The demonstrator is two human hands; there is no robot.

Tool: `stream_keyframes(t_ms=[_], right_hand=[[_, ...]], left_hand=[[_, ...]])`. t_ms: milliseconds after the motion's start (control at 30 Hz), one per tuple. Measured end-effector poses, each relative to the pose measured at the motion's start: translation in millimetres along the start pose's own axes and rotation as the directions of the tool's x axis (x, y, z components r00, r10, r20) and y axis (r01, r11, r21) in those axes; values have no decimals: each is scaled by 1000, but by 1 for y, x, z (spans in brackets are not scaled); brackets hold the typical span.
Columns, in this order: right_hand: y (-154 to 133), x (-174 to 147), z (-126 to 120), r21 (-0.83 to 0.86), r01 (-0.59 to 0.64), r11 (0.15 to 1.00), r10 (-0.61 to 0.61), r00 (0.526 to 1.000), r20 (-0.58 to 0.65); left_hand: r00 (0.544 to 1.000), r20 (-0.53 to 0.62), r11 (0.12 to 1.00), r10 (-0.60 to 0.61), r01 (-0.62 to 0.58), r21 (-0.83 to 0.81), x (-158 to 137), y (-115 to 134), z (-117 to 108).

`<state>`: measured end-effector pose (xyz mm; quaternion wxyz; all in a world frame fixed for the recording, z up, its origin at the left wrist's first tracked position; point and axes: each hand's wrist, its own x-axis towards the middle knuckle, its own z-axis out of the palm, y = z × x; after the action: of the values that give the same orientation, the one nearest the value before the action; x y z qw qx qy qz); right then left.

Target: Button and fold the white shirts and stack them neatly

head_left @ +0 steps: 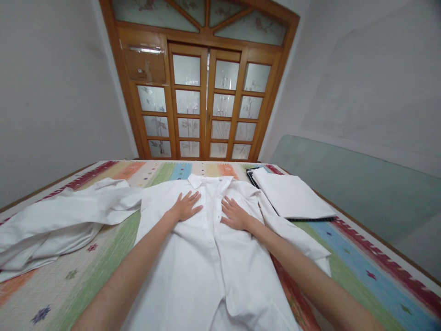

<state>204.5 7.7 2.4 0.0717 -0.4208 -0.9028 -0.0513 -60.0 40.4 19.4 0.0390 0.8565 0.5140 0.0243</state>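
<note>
A white collared shirt (193, 266) lies front side up before me, its collar at the far end and its button edge running down the middle. On the chest left of that edge my left hand (187, 206) rests flat, fingers spread. My right hand (236, 214) lies flat on the other front panel, fingers apart and pointing toward the button edge. Neither hand grips the cloth. The sleeve on the right slants out from under my right forearm.
Under the shirt is a striped, patterned bed cover (113, 257). White cloth (69, 216) lies crumpled at the left. Folded white clothing (292, 195) sits over something dark at the right. Wooden glass-paned doors (206, 101) stand beyond, and a pale green panel (361, 184) is at the right.
</note>
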Motion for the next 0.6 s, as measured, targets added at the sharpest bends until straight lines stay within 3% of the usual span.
stream_keyframes(t_ms=[200,400,600], right_hand=[[-13,-21,-11,82,113,990,-114,993,5],[-15,-23,-13,101,97,990,-98,995,7],[-25,-18,-12,103,-2,995,-2,999,32]], left_hand=[[988,30,988,-154,154,-22,20,11,-2],[969,10,968,-246,246,-42,44,20,-4],[965,-2,964,-263,262,-42,67,11,-4]])
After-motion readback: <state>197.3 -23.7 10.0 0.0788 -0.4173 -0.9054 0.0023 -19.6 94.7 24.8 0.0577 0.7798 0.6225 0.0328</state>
